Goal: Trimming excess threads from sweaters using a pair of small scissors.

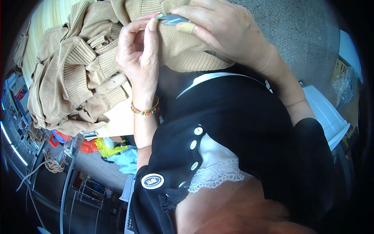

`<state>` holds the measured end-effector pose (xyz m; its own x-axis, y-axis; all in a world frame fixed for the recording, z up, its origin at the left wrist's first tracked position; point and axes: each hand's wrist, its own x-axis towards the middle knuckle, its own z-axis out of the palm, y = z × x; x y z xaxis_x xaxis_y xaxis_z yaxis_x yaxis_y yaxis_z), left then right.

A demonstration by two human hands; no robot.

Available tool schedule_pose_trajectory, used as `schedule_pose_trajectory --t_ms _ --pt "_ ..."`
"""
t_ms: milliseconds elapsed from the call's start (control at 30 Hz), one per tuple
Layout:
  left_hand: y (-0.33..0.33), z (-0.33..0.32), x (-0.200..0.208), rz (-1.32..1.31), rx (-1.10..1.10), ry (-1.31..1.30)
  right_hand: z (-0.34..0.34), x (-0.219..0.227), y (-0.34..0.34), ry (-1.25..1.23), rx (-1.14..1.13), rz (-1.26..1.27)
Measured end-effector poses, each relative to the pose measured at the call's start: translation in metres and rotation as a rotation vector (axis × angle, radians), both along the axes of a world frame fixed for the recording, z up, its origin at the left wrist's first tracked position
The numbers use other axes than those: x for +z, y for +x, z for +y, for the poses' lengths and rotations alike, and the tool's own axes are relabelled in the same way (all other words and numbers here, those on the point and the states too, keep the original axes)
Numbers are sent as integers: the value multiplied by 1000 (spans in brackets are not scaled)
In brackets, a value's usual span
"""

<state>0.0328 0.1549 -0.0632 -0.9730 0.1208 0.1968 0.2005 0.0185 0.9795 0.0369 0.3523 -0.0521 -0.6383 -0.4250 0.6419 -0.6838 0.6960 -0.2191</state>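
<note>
A tan knit garment (179, 46) with ribbed edges lies spread before my body at the top of the view. My right hand (224, 29) is closed around small metal snips (173, 19), whose blades point left; a tan wrap covers its thumb tip. Thumb and forefinger of my left hand (136, 54) pinch together right at the blade tips, over the garment. A small pale bit shows at that pinch, too small to name. On my left wrist sits a gold and red bracelet (145, 110).
More tan knitwear (74, 74) is heaped on the pale table (119, 121) to my left. Below it are a yellow bag (109, 148), a red bag (89, 145) and a light-blue cloth (126, 160). At right stand a white plastic bin (325, 115) and clear plastic wrapping (344, 87).
</note>
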Motion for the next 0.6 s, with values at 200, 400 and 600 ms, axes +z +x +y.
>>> schedule_pose_trajectory --t_ms 200,400,600 --pt "-1 -1 -1 17 -7 -10 -3 30 9 -71 -20 -380" --pt "0 -1 2 17 -10 -50 -3 2 -2 -22 -26 51" --pt "1 1 4 -7 -30 -39 -4 3 -1 -17 -40 46"
